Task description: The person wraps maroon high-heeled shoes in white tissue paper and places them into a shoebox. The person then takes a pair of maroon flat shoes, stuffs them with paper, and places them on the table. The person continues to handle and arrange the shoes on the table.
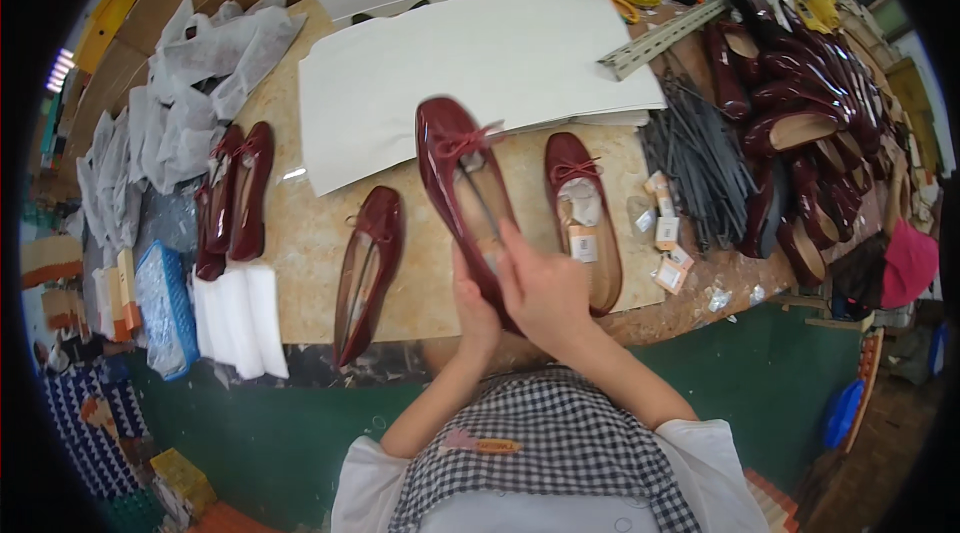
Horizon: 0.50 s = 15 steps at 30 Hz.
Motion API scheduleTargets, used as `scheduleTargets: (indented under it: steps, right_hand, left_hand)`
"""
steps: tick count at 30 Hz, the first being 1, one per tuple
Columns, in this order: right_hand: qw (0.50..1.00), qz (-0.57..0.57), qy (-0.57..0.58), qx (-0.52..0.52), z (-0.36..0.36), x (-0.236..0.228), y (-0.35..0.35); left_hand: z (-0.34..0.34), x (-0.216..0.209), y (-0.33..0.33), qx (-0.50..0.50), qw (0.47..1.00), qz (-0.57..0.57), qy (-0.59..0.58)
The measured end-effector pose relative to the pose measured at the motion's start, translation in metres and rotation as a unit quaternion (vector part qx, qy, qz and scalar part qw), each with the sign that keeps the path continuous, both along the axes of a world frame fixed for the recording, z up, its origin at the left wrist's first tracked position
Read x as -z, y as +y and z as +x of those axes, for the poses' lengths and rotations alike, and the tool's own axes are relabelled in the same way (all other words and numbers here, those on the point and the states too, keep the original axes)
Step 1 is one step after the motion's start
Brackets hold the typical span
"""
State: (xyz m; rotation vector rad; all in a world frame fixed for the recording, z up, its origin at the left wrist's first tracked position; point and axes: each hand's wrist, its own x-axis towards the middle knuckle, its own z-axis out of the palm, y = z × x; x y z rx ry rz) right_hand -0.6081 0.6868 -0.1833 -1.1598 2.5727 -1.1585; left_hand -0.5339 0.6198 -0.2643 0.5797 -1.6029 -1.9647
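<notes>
A glossy dark red ballet flat [445,148] with a bow is held above the table, toe pointing away from me. My left hand [475,318] grips it along the left side near the heel. My right hand [550,298] reaches into its opening, fingers closed at the near end of a thin dark strip [482,198] that runs toward the toe. To the right lies a matching flat [570,158] with white paper stuffed in its toe and a small label inside. On the left, another flat [380,223] has a similar strip in it.
Dark strips [695,163] lie bundled beside small labels [667,231]. A large pile of red flats [800,123] fills the right side. White sheets [450,58] and a slotted metal bar [660,38] lie behind. Further left are more flats [252,193] and white tissue [215,63].
</notes>
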Motion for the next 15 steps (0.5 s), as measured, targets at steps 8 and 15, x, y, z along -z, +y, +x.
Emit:
scheduleTargets:
  steps: [8, 15]
  right_hand:
    - [0.968, 0.012, 0.034, 0.249, -0.138, 0.043, 0.136]
    - [0.938, 0.22, 0.135, 0.232, -0.196, 0.07, 0.142]
  left_hand:
    - [0.052, -0.038, -0.077, -0.043, 0.908, -0.347, -0.23]
    - [-0.065, -0.007, 0.006, 0.191, 0.916, -0.255, -0.246]
